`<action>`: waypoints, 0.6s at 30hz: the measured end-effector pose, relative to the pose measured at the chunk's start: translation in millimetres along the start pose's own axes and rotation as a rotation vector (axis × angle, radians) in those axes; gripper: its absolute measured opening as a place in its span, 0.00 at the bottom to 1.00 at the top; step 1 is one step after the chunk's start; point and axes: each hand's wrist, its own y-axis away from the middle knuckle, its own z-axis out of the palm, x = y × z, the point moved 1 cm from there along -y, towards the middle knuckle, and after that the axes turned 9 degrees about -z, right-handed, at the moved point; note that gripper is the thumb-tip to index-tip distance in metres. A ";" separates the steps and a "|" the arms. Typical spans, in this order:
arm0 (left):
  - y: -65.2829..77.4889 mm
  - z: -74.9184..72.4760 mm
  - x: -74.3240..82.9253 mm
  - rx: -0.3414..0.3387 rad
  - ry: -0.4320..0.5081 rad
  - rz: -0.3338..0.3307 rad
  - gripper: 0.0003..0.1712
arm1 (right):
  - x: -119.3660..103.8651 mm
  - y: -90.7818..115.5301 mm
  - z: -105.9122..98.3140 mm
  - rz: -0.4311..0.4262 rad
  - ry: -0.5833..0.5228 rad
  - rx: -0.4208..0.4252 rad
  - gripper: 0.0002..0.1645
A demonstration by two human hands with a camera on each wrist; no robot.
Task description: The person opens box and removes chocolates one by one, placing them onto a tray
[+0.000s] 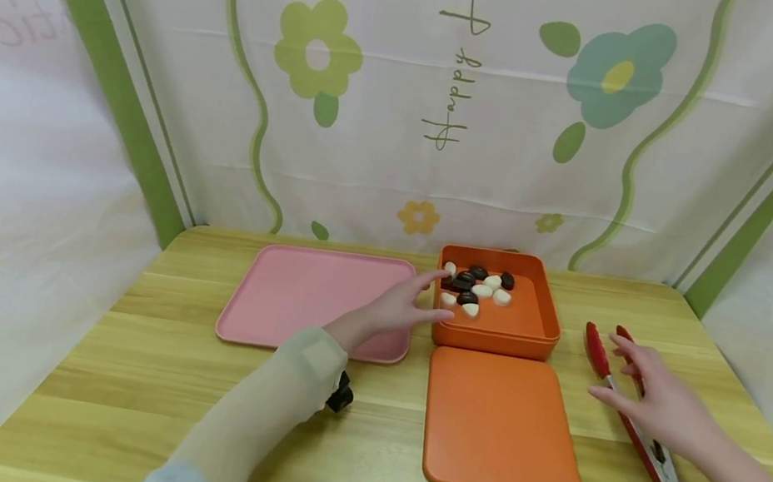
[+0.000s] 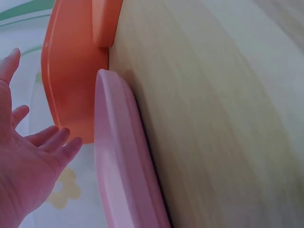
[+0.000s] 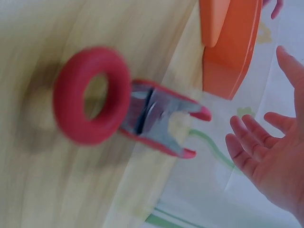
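While the left hand (image 1: 400, 307) and right hand (image 1: 661, 400) hold nothing, the tongs (image 1: 645, 457) right of the orange box (image 1: 492, 342) look light, springy, best squeezed midway

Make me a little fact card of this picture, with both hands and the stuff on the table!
Left hand: fingers over the orange box's left rim, holding nothing
Right hand: above the tongs, not gripping them
Orange box: lidless, behind the lid
Inside the box: black and white pebble-like pieces
Orange lid: flat on the table
Pink tray: left of the box
Red-and-silver tongs: lying right of the lid, tips apart
Table: wood-grain top
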 end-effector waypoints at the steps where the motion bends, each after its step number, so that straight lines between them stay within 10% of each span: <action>1: -1.9 1.3 -0.7 -0.003 0.001 -0.010 0.45 | 1.9 0.3 -0.5 0.003 0.002 -0.003 0.53; 18: -11.5 8.1 -11.6 -0.069 0.055 -0.113 0.45 | 26.4 15.3 5.0 0.005 0.082 0.006 0.53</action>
